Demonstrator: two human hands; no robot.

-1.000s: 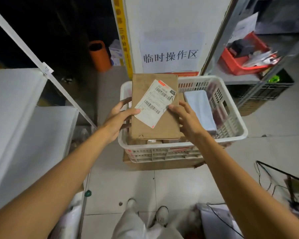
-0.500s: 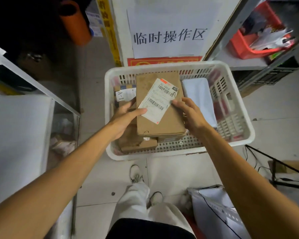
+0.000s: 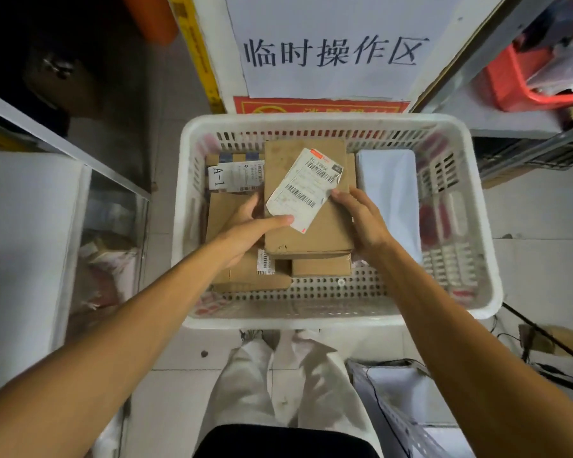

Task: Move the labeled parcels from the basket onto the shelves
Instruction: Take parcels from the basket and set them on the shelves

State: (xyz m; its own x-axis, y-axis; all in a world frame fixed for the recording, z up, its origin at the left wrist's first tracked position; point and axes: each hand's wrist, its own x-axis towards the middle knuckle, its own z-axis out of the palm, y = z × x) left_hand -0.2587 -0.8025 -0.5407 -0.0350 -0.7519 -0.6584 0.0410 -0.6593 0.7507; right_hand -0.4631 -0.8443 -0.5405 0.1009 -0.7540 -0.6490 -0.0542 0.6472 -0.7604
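A white plastic basket [image 3: 341,320] stands on the floor before me. Inside it, a flat brown cardboard parcel [image 3: 315,233] with a white barcode label [image 3: 303,190] lies on top of other brown boxes. My left hand [image 3: 250,233] grips its left edge, thumb on top touching the label. My right hand [image 3: 361,216] holds its right edge, fingers curled against the side. A box labelled A-1 [image 3: 235,176] lies at the basket's back left, and a white soft parcel [image 3: 389,190] lies on the right.
White shelf boards [image 3: 24,233] with a metal frame stand at the left. At the right a grey shelf [image 3: 510,117] carries a red tray [image 3: 523,84]. A paper sign [image 3: 334,51] hangs on the wall behind. Another white basket [image 3: 407,414] and cables lie at lower right.
The view has tilted down and closer to the basket. The brown parcel, held by both hands, has sunk lower into the basket, onto the other boxes.
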